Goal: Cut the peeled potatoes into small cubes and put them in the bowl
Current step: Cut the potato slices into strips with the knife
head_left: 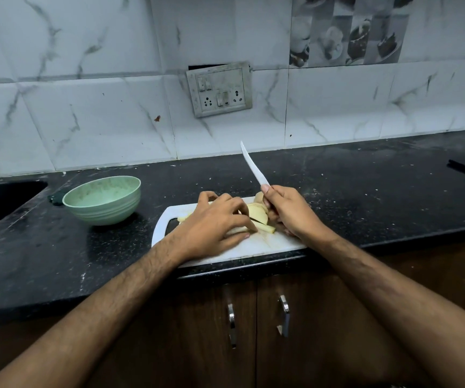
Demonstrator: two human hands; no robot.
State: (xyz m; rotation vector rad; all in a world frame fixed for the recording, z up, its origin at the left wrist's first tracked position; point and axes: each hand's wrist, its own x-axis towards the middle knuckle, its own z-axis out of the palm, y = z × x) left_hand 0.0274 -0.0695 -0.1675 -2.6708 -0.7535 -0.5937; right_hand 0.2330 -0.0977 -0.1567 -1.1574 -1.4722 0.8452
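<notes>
Potato slices point(257, 217) lie on the white cutting board point(270, 243) at the counter's point(365, 197) near edge, and the coming cut turns on how they sit between the two hands. Going left to right: the green bowl point(102, 200) stands on the counter well to the left of the left fingers and looks to hold no potato yet, though its inside is only partly visible. The left hand point(214, 222) comes next, its curled fingers point(249, 222) pressing down on the slices and pinning them. The slices fan out just right of those fingertips, their long axis running roughly away from the body. The right hand point(287, 211) grips the knife point(253, 166) by the handle, blade lifted clear and pointing up and away. It is the nearer hand for cutting crosswise.
</notes>
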